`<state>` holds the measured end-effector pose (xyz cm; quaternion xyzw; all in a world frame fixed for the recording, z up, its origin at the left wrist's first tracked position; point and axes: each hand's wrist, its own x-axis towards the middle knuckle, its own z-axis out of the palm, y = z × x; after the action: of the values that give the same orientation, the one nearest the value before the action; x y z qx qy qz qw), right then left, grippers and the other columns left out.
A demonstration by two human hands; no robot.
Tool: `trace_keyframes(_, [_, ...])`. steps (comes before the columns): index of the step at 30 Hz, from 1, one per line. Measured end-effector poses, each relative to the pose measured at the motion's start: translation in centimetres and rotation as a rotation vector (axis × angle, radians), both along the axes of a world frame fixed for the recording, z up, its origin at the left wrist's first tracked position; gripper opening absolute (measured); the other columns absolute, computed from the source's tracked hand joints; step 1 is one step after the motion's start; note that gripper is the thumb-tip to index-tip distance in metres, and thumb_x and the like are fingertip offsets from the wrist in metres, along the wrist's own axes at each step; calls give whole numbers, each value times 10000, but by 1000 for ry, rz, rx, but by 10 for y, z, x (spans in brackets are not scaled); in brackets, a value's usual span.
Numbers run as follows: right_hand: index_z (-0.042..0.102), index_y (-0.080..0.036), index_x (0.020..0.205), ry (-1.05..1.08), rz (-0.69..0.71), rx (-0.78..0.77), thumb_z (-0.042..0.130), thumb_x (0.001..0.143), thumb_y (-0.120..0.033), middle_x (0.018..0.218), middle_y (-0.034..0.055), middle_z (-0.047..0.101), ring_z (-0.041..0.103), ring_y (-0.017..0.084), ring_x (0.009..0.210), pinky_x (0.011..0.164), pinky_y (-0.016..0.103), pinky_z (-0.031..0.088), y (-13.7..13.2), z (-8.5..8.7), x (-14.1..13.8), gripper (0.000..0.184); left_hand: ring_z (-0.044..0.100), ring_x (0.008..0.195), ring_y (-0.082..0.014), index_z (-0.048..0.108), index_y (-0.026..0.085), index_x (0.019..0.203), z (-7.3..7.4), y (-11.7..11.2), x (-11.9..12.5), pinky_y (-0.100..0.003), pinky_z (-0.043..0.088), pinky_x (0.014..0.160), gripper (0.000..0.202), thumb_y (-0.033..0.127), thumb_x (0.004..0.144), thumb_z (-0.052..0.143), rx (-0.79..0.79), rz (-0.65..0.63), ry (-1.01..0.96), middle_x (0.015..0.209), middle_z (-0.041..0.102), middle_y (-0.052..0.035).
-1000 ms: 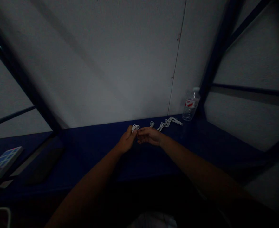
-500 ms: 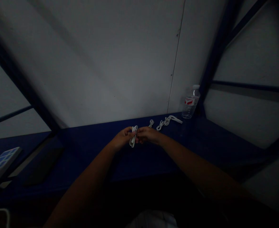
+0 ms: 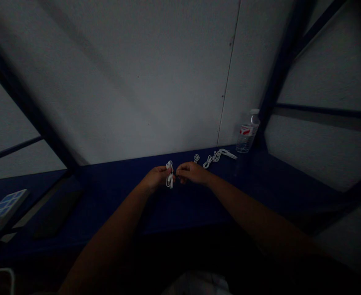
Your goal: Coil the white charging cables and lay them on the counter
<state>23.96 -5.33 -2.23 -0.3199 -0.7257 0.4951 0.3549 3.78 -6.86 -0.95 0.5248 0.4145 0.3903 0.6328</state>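
My left hand (image 3: 158,178) is closed on a coiled white cable (image 3: 169,175), its loops standing upright between thumb and fingers. My right hand (image 3: 191,172) is just to the right, fingers pinched together. Something thin and dark, perhaps a tie, shows between the cable and the right fingertips; it is too small and dim to name. Behind the right hand, a small bundled white cable (image 3: 197,157) lies partly hidden on the blue shelf (image 3: 122,172). More bundled white cables (image 3: 219,156) lie to its right.
A clear plastic bottle (image 3: 246,133) with a red and white label stands at the back right against the wall. On the left are a dark flat object (image 3: 57,215) and a blue-and-white box (image 3: 10,205). Blue frame bars (image 3: 29,106) rise at both sides.
My hands have moved slightly apart. The coiled cable has shifted a little left with my left hand, and a gap now shows between it and my right fingertips.
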Motion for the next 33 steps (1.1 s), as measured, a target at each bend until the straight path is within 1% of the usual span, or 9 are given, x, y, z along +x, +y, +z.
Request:
trace_keyframes(4, [685, -183, 993, -92, -116, 435, 567, 844, -265, 827, 38, 683, 635, 146, 703, 668, 285, 498, -8, 7, 4, 207, 636, 615, -151, 608, 114, 942, 1, 2, -5, -258, 486, 576, 207, 287, 836, 649, -68, 3, -75, 740, 666, -75])
trace_keyframes(7, [695, -211, 1059, -190, -122, 734, 584, 833, -212, 941, 61, 681, 628, 171, 827, 769, 326, 488, -14, 14, 7, 252, 634, 612, -150, 603, 110, 929, 2, 1, -6, -255, 487, 573, 160, 252, 857, 616, -108, -21, -93, 733, 660, -77])
trace_keyframes(13, [698, -235, 1073, -341, -64, 910, 536, 898, -226, 1013, 76, 690, 620, 199, 942, 848, 367, 474, -13, 13, 7, 239, 624, 603, -148, 607, 106, 921, 1, -1, -2, -262, 487, 586, 171, 264, 856, 619, -107, -30, -43, 715, 653, -76])
trace_keyframes(17, [719, -219, 994, -387, -75, 934, 549, 886, -211, 969, 84, 701, 622, 209, 927, 852, 371, 464, -13, 9, 4, 201, 612, 591, -139, 614, 110, 903, -2, 0, -1, -261, 477, 584, 238, 326, 819, 667, -97, -16, 24, 713, 651, -72])
trace_keyframes(21, [725, -201, 885, -341, -169, 792, 609, 834, -214, 909, 73, 706, 627, 197, 860, 806, 343, 466, -13, 5, -2, 128, 589, 558, -132, 598, 115, 888, -9, 3, 0, -262, 465, 572, 354, 426, 761, 709, -20, -65, 91, 684, 641, -54])
trace_keyframes(24, [705, -174, 825, -202, -269, 440, 645, 808, -286, 804, 62, 709, 636, 177, 737, 704, 308, 480, -7, 0, -6, 128, 593, 565, -137, 591, 120, 970, -12, 5, 2, -275, 467, 587, 425, 482, 766, 681, 130, -82, 162, 714, 652, -50])
trace_keyframes(28, [665, -157, 782, 53, -206, -71, 689, 769, -350, 653, 26, 670, 613, 143, 599, 596, 267, 478, 3, -8, -6, 194, 631, 689, -160, 588, 146, 1055, -6, 0, 5, -269, 462, 635, 362, 438, 840, 598, 505, -34, 435, 826, 681, -61])
trace_keyframes(31, [657, -150, 751, 195, -136, -261, 740, 719, -351, 628, 18, 646, 588, 123, 573, 578, 252, 471, 7, -11, -4, 220, 627, 744, -161, 612, 183, 1021, 5, -9, 7, -266, 450, 683, 234, 358, 873, 564, 835, 18, 730, 833, 682, -37])
trace_keyframes(33, [659, -146, 739, 240, -99, -345, 776, 682, -339, 627, 20, 639, 578, 117, 575, 576, 249, 469, 8, -12, -3, 233, 630, 774, -161, 620, 200, 1009, 11, -14, 9, -267, 449, 708, 173, 289, 881, 547, 975, 29, 859, 850, 685, -29])
